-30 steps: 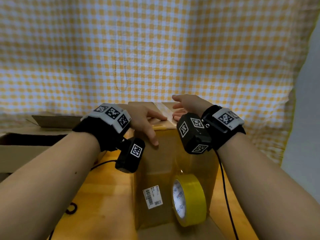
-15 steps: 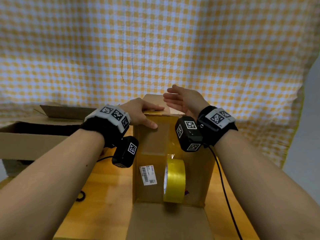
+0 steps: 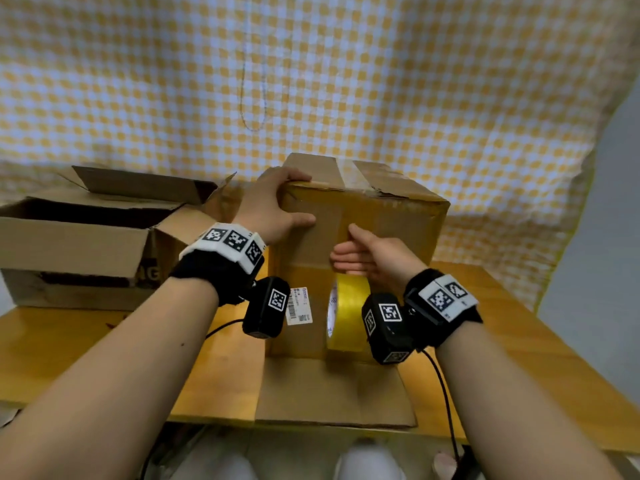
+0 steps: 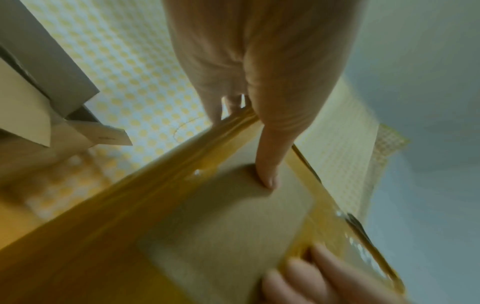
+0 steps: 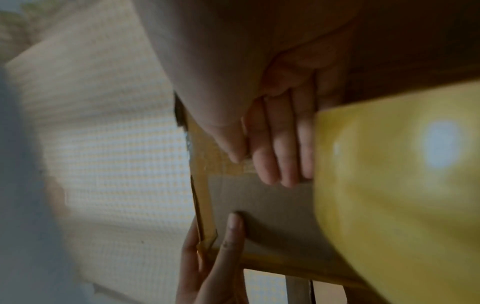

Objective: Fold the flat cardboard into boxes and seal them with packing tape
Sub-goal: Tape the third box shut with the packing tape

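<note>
Head view: my left hand [image 3: 273,206] grips the upper left corner of the brown taped cardboard box [image 3: 388,220] at frame centre, fingers over the top, thumb on the front. My right hand [image 3: 372,256] lies flat and relaxed on the front face, just above the yellow roll of packing tape [image 3: 348,313].

Left wrist view: thumb [image 4: 270,162] presses the cardboard.

Right wrist view: straight fingers [image 5: 278,152] on the box, roll at right.
</note>
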